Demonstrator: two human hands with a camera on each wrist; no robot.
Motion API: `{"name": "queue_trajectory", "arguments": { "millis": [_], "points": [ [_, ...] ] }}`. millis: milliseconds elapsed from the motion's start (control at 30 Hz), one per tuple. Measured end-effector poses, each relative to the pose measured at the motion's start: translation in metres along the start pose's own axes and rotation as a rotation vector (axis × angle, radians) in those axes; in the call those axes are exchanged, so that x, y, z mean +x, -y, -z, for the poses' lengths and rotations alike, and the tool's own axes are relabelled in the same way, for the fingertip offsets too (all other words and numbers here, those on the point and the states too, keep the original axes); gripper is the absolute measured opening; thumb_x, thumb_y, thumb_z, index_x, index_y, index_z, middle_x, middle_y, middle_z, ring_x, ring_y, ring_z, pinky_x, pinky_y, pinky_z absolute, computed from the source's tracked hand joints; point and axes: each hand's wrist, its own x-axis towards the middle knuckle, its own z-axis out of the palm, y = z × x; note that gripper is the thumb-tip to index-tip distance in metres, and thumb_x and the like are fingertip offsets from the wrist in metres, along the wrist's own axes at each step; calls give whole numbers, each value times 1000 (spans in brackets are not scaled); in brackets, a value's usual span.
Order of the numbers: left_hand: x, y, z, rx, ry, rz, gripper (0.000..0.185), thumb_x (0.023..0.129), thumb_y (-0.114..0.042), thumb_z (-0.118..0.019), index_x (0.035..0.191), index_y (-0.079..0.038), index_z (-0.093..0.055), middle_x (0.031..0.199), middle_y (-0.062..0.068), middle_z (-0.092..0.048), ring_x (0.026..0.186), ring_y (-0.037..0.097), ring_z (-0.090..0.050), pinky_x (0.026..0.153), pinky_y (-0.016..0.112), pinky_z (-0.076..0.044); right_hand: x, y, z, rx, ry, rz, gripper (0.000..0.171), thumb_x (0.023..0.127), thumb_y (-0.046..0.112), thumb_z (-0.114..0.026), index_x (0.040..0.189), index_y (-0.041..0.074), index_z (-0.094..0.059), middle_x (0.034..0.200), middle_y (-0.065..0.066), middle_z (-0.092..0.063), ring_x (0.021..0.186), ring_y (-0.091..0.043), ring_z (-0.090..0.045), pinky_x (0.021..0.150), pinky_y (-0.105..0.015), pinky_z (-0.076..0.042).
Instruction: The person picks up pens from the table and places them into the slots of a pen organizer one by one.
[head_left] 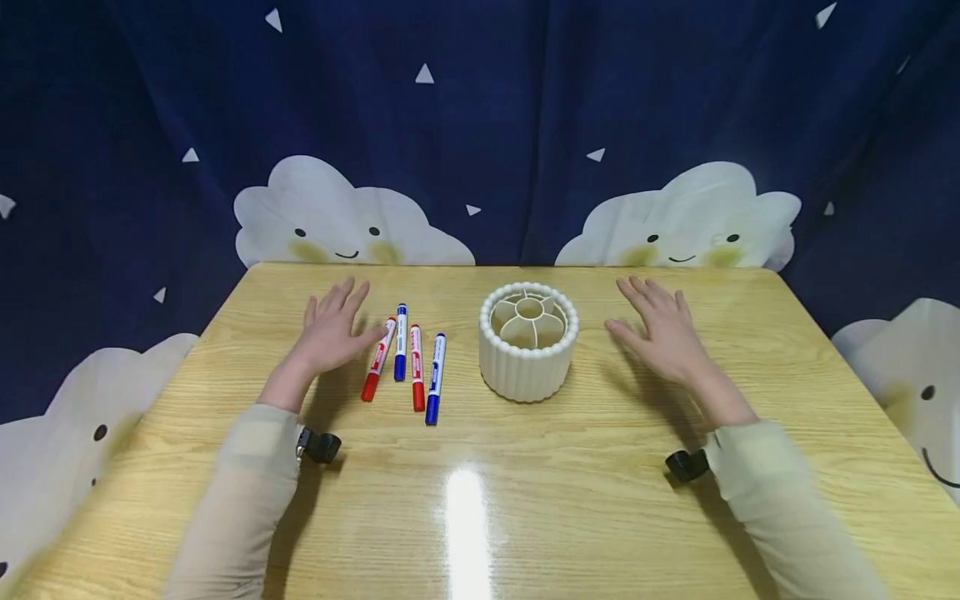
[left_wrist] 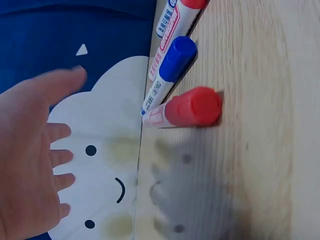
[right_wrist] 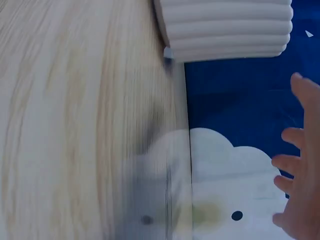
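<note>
My left hand (head_left: 330, 332) hovers with spread fingers just left of the markers, holding nothing. Closest to its thumb lies a red marker (head_left: 378, 360); beside that are a blue marker (head_left: 401, 342), a second red marker (head_left: 417, 367) and a second blue marker (head_left: 436, 379). All have white barrels. A white ribbed pen holder (head_left: 525, 367) with a beaded rim and divided compartments stands upright at the centre. To its right my right hand (head_left: 660, 333) hangs with fingers extended, apart from the holder. In the left wrist view, the nearest red marker (left_wrist: 192, 107) points its cap toward the camera.
The wooden table (head_left: 585, 500) carries a bright glare strip near its front. Behind it hangs a dark blue curtain (head_left: 495, 125) with white triangles and smiling clouds. A small black wrist camera (head_left: 321, 447) sits at the left cuff, another black camera (head_left: 686, 465) at the right.
</note>
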Motion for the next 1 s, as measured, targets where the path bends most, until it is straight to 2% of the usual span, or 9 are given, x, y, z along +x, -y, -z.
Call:
{"name": "queue_trajectory", "arguments": {
  "millis": [133, 267, 367, 467, 633, 833, 1000],
  "points": [
    [1, -1, -3, -77, 21, 45, 77, 87, -41, -54, 145, -6, -17, 147, 23, -19, 133, 44, -18, 107, 58, -13, 4, 6, -5, 171, 41, 37, 65, 91, 43, -49, 145, 20, -23, 148, -13, -24, 137, -35, -15, 108, -58, -8],
    [5, -5, -8, -186, 34, 119, 71, 87, -31, -57, 142, 0, -24, 136, 28, -35, 121, 43, -38, 100, 54, -32, 7, 14, -12, 331, 105, 56, 65, 89, 37, -55, 145, 25, -23, 147, -9, -28, 136, -32, -19, 106, -58, -17],
    [8, -6, -13, -234, 34, 156, 66, 87, -25, -58, 139, 3, -28, 127, 28, -45, 111, 41, -47, 93, 51, -40, 9, 21, -16, 412, 136, 76, 69, 86, 32, -60, 144, 26, -23, 145, -5, -33, 135, -28, -23, 106, -55, -20],
    [12, -7, -19, -268, 53, 198, 63, 86, -23, -58, 137, 2, -31, 122, 27, -49, 106, 38, -50, 89, 48, -43, 10, 32, -18, 493, 147, 97, 74, 83, 24, -66, 144, 22, -24, 141, -8, -39, 132, -29, -31, 105, -53, -25],
    [16, -8, -27, -292, 107, 258, 62, 85, -20, -59, 136, 2, -33, 117, 25, -52, 97, 32, -53, 81, 41, -47, 7, 55, -9, 586, 169, 106, 78, 80, 13, -68, 143, 8, -24, 139, -18, -39, 123, -35, -41, 101, -54, -32],
    [21, -9, -32, -266, 105, 237, 64, 80, -14, -64, 134, 5, -35, 111, 26, -56, 95, 33, -56, 83, 41, -46, 7, 66, -4, 633, 179, 102, 77, 79, 6, -68, 143, 3, -24, 140, -18, -37, 119, -32, -45, 98, -47, -39],
    [25, -10, -36, -244, 110, 228, 63, 79, -9, -60, 134, 5, -34, 112, 26, -56, 94, 32, -56, 81, 40, -47, 10, 60, -10, 695, 175, 101, 79, 78, 5, -69, 143, 5, -24, 139, -17, -37, 117, -32, -46, 94, -49, -42]
  ]
}}
